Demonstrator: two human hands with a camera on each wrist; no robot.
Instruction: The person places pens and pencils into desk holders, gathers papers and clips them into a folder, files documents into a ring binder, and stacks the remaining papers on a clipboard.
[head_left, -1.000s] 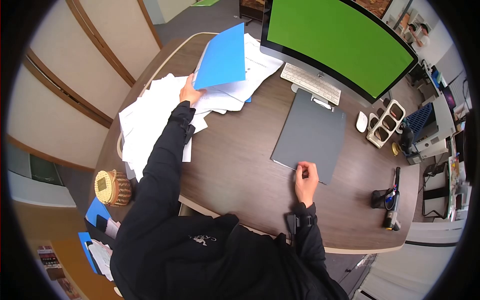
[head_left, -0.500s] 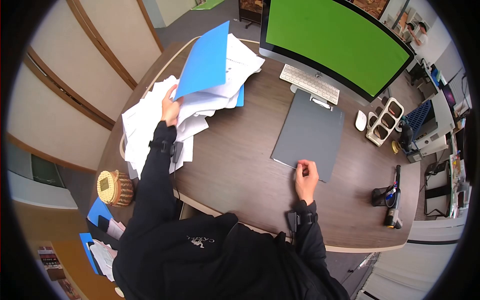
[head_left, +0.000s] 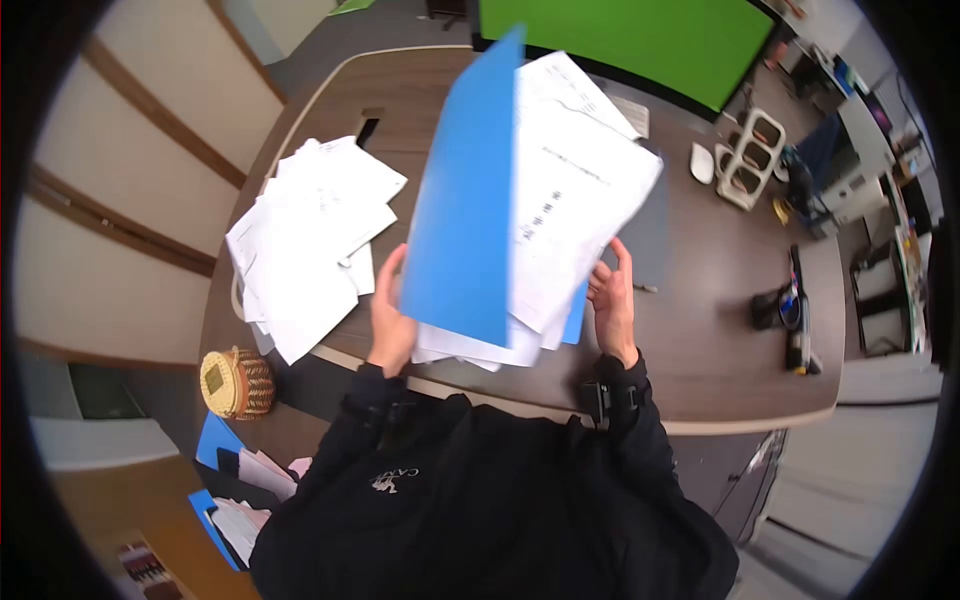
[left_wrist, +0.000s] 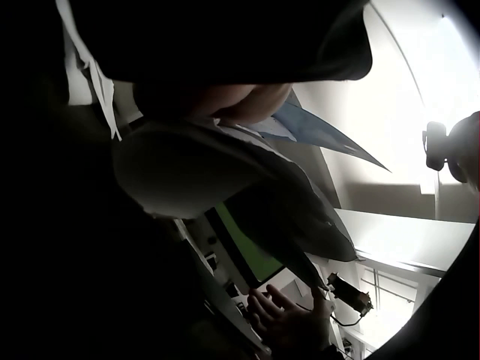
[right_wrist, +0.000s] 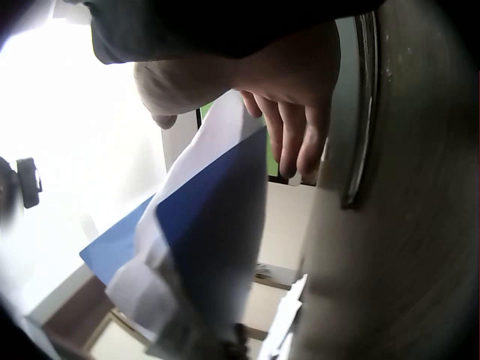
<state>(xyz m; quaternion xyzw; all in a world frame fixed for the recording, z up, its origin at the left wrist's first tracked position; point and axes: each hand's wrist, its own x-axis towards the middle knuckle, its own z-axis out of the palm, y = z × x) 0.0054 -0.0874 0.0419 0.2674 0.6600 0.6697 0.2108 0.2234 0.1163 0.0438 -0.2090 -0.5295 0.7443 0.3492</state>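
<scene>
Brown table (head_left: 720, 375) stretching below, monitor (head_left: 620, 45) showing green at the far side, more of it cut off now by the top of the head view. And over to the middle with the blue folder (head_left: 465, 190)! Half a second ago out on the left, above the loose sheets (head_left: 310, 235); now swung in front of the torso, raised above the table near its front edge, cover half open and tilted, printed papers (head_left: 580, 190) fanned out to its right. Held at the lower left edge by the left hand (head_left: 392, 320), fingers clamped on folder and papers, mostly hidden behind them. Up too with the right hand (head_left: 613, 300): earlier down at the near edge of the grey folder (head_left: 652, 225), fingers bent; now lifted beside the right edge of the papers, fingers loosely extended and a little apart. Touching the paper or just short of it? Cannot tell from these views. Grey folder largely covered from sight, only a strip visible past the papers; keyboard (head_left: 633, 117) likewise down to one end. Loose sheets in full view now, overlapping at odd angles. Wicker basket (head_left: 237, 384) near the table's left end, as before. Off to the right, same arrangement: white mouse (head_left: 701, 163), three-compartment organizer (head_left: 752, 160), pen cup (head_left: 770, 309).
</scene>
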